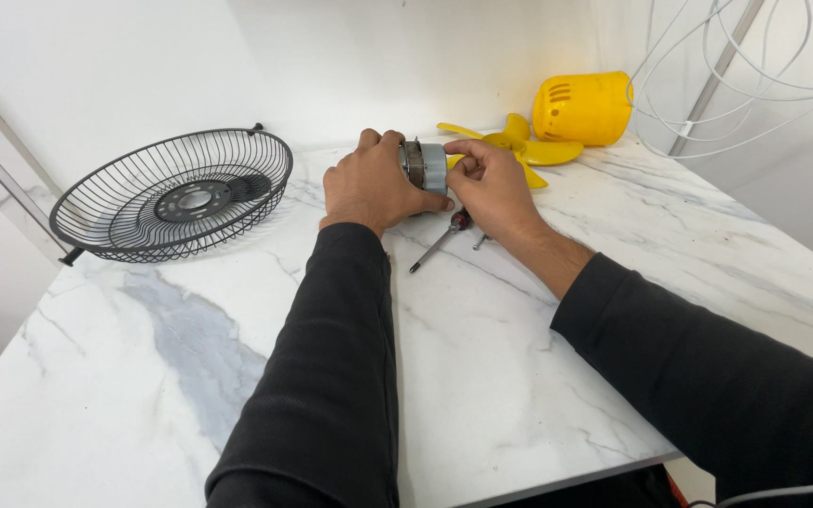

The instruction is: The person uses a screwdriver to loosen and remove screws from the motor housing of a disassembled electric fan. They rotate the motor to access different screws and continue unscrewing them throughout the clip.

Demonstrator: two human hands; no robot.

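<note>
— Sleeves [331, 376] nearest us; our left hand [369, 183] is clamped round the motor [423, 166], right hand [486, 183] pinching its far face.
— Heavy, rigid, smooth; we'd grip its casing. Screwdriver [437, 241] lies just below.

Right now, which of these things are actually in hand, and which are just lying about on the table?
In hand:
- left hand and right hand, both gripping the grey motor

Lying about:
- screwdriver, under the hands
- yellow fan blade
- yellow housing
- black wire fan guard
- white cable
</note>
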